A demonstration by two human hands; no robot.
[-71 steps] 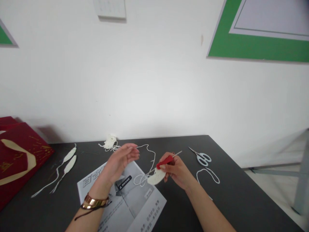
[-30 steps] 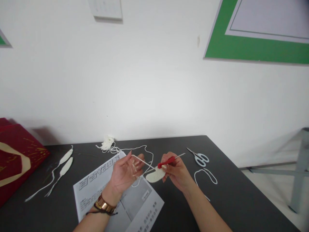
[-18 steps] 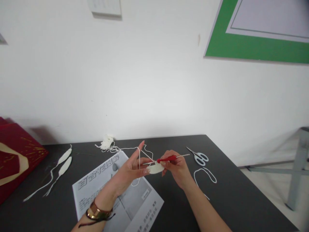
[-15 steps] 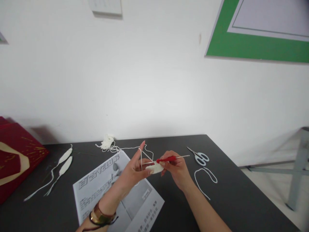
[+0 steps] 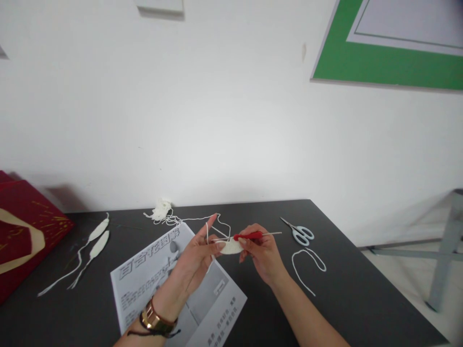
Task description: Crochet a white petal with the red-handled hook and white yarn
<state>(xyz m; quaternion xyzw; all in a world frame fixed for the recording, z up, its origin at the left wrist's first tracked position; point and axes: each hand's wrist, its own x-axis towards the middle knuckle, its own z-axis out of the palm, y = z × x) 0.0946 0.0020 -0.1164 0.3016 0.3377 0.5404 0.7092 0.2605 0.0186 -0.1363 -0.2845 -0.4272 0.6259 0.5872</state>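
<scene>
- The left hand pinched the left end of a small white yarn piece between its thumb and fingers, with the pointing finger stuck up.
- The right hand pinched a red hook in its fingers, and its thumb was at the right end of the white yarn piece.
- The white yarn piece was between the two hands, above the worktop. The thin tip of the hook lay along its top edge.
- A white string went over the raised finger and slanted down to the hook.
- A messy white yarn heap sat at the back of the worktop, near the wall.
- A printed paper lay partly under the left hand and arm.
- A gold bracelet and a black cord were around the left wrist.
- Scissors lay to the right, with a loose bit of string just beside them.
- Two white leaf shapes with long tails lay on the left, near a red bag.
</scene>
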